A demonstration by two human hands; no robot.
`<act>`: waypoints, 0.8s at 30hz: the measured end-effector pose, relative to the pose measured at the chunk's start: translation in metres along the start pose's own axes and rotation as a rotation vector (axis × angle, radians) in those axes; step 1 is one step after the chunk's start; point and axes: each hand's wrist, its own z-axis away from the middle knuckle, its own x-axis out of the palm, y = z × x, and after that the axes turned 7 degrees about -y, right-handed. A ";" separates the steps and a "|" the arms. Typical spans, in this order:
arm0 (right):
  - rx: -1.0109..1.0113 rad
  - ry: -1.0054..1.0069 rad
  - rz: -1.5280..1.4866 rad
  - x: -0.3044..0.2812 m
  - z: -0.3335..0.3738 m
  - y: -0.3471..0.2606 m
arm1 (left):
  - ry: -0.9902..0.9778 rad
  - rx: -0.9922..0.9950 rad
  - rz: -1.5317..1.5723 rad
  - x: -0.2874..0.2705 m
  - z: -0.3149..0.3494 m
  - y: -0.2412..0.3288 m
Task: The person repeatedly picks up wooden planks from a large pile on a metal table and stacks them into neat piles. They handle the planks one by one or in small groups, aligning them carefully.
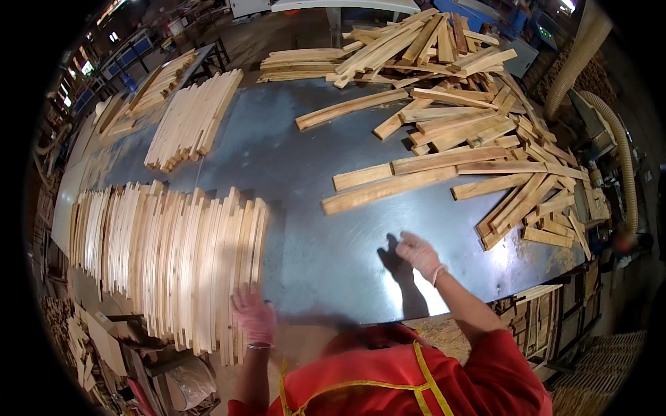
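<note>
My left hand point(253, 316), in a pale pinkish glove, rests with fingers stretched out against the near right end of a row of wooden strips point(198, 260). The strips stand packed side by side along the left front of the metal table point(298, 277). Gloved too, my right hand point(419, 255) hovers over the bare metal with nothing in it and its fingers loosely extended. Its shadow falls on the table to its left. Beyond it lie two long wooden strips point(388, 191), nearly parallel, at the edge of a loose heap.
The jumbled heap of wooden strips point(472, 125) covers the table's far right. Farther back on the left lies another neat stack of strips point(191, 121). A ribbed hose point(624, 159) hangs at the right. Under the table's right front edge stands more wood point(538, 322).
</note>
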 end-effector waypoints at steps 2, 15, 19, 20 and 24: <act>-0.032 0.094 0.310 -0.034 -0.037 -0.040 | -0.027 0.129 0.182 -0.009 -0.004 0.046; -0.096 0.092 1.507 -0.159 -0.210 -0.142 | -0.029 0.065 0.303 0.011 -0.002 0.116; -0.474 -0.099 1.297 -0.076 -0.193 -0.163 | -0.020 0.040 0.343 0.015 0.001 0.119; -0.507 -0.205 1.270 -0.041 -0.179 -0.170 | -0.010 0.039 0.355 0.016 0.001 0.118; -0.876 -0.162 1.500 0.038 -0.166 -0.109 | 0.039 0.063 0.384 0.027 0.008 0.114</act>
